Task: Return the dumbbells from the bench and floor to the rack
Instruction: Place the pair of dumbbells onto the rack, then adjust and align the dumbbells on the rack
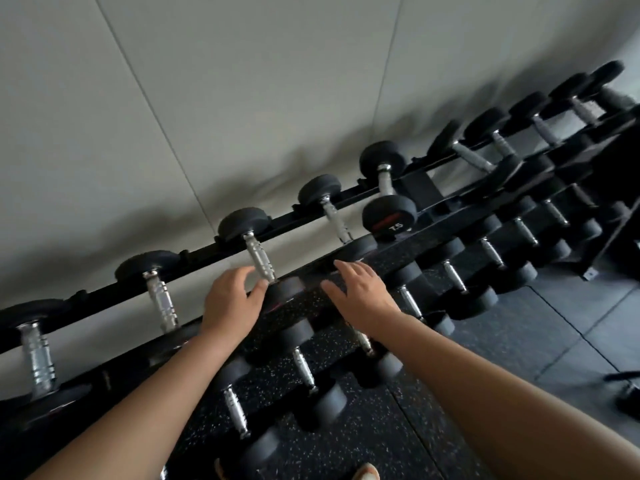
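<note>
Grip: left hand (231,299) and right hand (360,295) both spread, empty.
Dumbbell (263,258): on top tier of rack (429,216), touching left fingertips (259,288) at 1 o'clock.
Rack: runs 8 to 2 o'clock, lower tiers full.
Wall (242,98): behind.

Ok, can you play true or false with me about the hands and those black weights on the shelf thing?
1. Both hands are empty. True: the left hand and right hand are open, gripping nothing.
2. The round black rubber dumbbell marked 7.5 lies on the floor. False: it sits on the black metal rack.
3. The dumbbell handles are shiny metal. True.
4. The wall is bright red. False: it is pale grey.
</note>
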